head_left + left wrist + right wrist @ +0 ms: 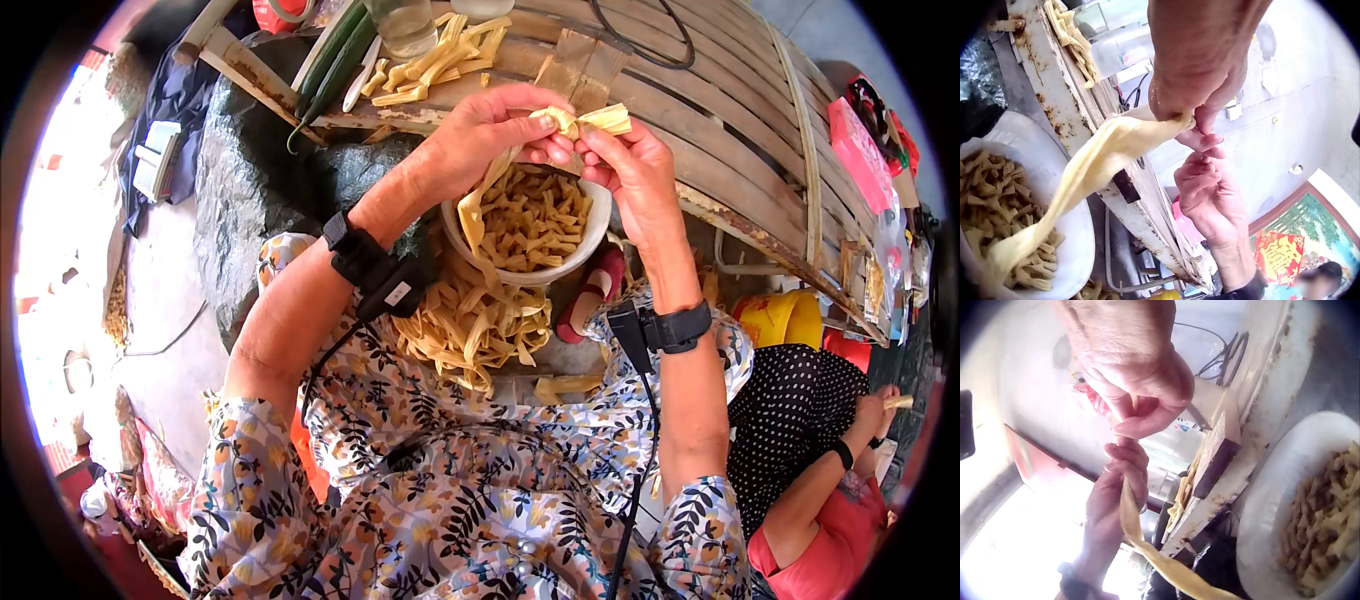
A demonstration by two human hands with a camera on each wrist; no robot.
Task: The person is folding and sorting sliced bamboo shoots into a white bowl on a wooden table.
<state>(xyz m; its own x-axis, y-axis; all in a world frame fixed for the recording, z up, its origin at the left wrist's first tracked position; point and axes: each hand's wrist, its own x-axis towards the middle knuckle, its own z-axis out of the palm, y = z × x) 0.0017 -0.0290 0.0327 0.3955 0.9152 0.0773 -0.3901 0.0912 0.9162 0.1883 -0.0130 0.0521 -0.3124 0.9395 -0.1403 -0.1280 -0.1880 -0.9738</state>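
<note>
Both hands meet above a white bowl (598, 215) that holds many short, knotted pale-yellow pieces (535, 225). My left hand (490, 130) pinches a long, soft strip (1107, 153) that looks like tofu skin; its long tail hangs down over the bowl. With thumb and forefinger, my right hand (640, 170) pinches the same strip's short, layered end (610, 119), which sticks out past the fingertips. Between the hands the strip is bunched and twisted. Below the bowl lies a heap of loose strips (475, 330), close to the lap.
A slatted bench (740, 130) with a rusty frame stands just beyond the bowl. On it lie more strips (450, 60), cucumbers (335, 60) and a glass jar (402, 25). Another person (825, 500) sits at the right, near a yellow bucket (780, 318).
</note>
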